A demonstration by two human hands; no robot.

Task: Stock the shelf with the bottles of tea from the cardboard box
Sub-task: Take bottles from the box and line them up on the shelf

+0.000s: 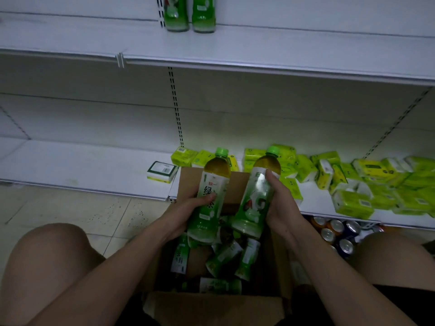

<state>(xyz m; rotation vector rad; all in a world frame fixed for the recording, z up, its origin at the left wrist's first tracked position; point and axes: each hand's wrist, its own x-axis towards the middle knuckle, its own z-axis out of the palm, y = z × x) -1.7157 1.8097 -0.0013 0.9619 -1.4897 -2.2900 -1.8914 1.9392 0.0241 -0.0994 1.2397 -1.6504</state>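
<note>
Over the open cardboard box point(211, 304) I hold two green-capped tea bottles upright. My left hand point(186, 212) grips the left tea bottle point(211, 184) around its label. My right hand point(281, 205) is wrapped around the right tea bottle point(255, 196). Several more tea bottles point(223, 257) lie jumbled inside the box between my knees. Two tea bottles point(189, 12) stand at the back of the white upper shelf point(282, 50).
The white lower shelf point(70, 165) carries a small green-and-white box point(162, 171) and, to the right, a heap of yellow-green tissue packs point(353, 182). Drink cans point(336, 234) lie on the floor under its right end. My bare knees flank the box.
</note>
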